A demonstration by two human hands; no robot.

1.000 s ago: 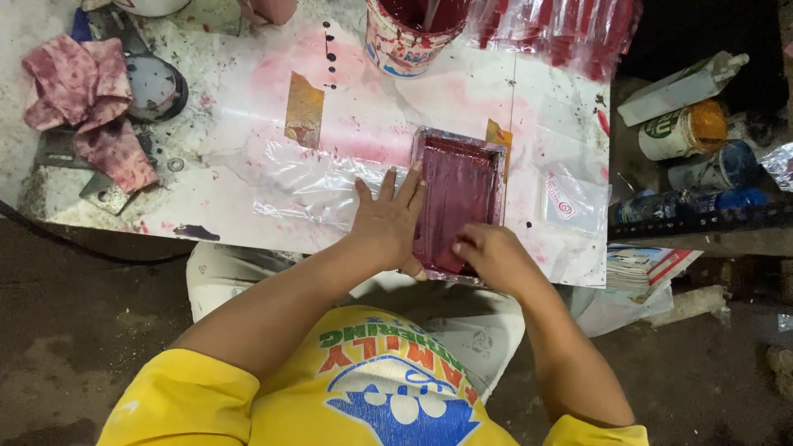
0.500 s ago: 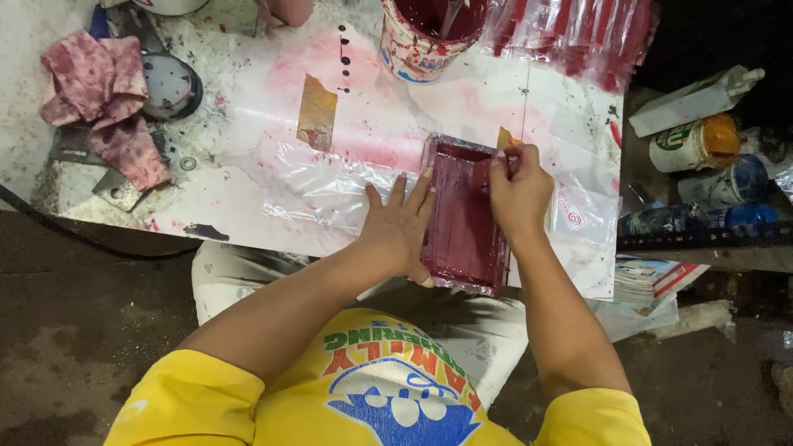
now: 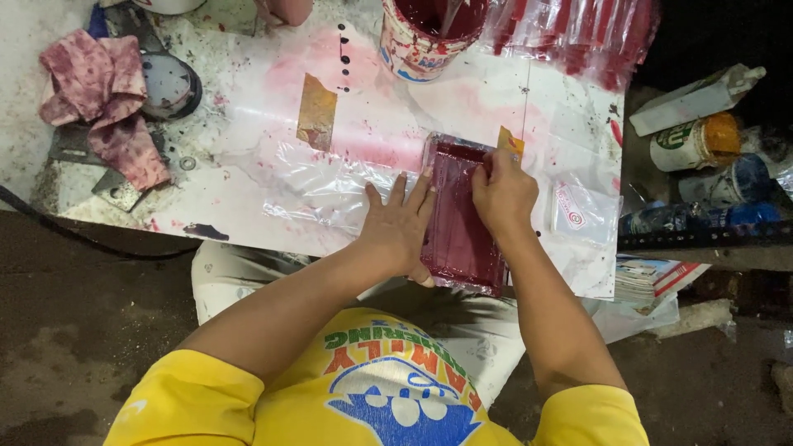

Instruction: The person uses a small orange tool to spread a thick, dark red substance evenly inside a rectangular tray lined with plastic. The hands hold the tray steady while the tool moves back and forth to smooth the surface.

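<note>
Paint-stained, the white desk point(image 3: 248, 190) carries a red paint can point(image 3: 425, 33) at its far edge and a stained rag point(image 3: 103, 99) at the left. Your left hand point(image 3: 401, 227) lies flat, fingers spread, on the left edge of a dark red frame point(image 3: 458, 215) near the desk's front edge, over clear plastic sheet point(image 3: 322, 186). Your right hand point(image 3: 504, 194) presses its curled fingers on the frame's top right corner, beside a small yellow card point(image 3: 510, 140).
</note>
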